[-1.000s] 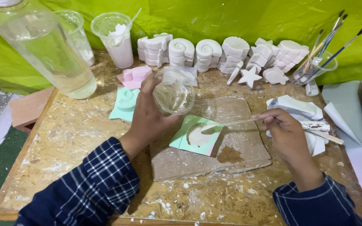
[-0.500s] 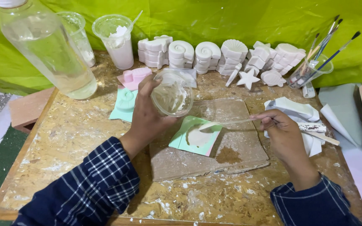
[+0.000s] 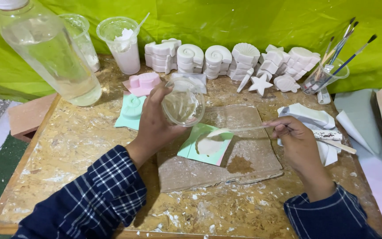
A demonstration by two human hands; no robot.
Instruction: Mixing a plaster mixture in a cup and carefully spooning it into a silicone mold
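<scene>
The left hand grips a tilted plastic cup (right hand pinching a stirring stick), so plaster could overflow the green mould.

This is a small craft workshop for casting plaster: a plaster-spattered chipboard desk carries a row of white plaster shell and starfish casts, pink and green silicone moulds, and a clear cup of paintbrushes before a green cloth backdrop.

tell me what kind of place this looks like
Likely a home craft bench for plaster casting: a row of white shell casts, a green mould filled with white mix, a cup of paintbrushes.
</scene>
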